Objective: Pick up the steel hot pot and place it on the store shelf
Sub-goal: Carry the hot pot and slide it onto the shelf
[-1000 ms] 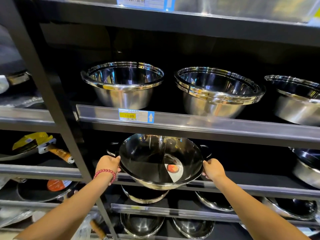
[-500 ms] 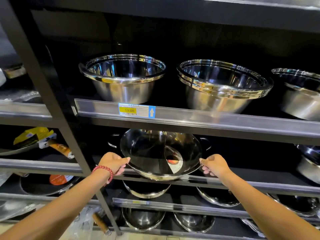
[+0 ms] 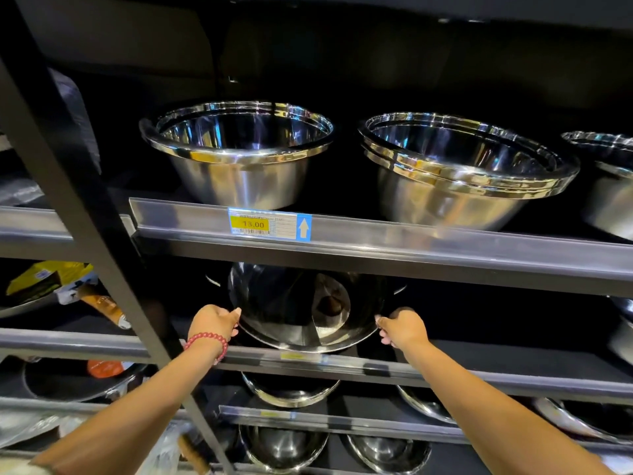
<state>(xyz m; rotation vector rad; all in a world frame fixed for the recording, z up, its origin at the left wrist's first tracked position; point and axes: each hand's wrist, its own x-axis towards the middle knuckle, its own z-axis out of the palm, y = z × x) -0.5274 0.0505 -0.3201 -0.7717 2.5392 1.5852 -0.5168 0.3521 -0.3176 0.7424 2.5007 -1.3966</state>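
The steel hot pot [image 3: 284, 303], round with a divider down its middle and a label inside, rests on the black store shelf [image 3: 479, 358] under the shelf that carries the price tag. Its back half is in shadow. My left hand [image 3: 212, 322], a red bead bracelet on its wrist, pinches the pot's left rim with the thumb on top. At the right rim my right hand [image 3: 402, 327] has its fingers curled around the edge. Both hands sit in front of the pot's small side handles.
Large steel mixing bowls [image 3: 239, 152] [image 3: 459, 169] stand on the shelf above, behind a rail with a 13.00 price tag [image 3: 269, 223]. A black upright post [image 3: 85, 234] runs diagonally past my left arm. More steel bowls [image 3: 289, 390] fill the lower shelves, and pans [image 3: 78, 378] lie at the left.
The pot has moved deeper onto the shelf. Both hands have shifted from its side handles to the front of its rim, and the view has come closer.
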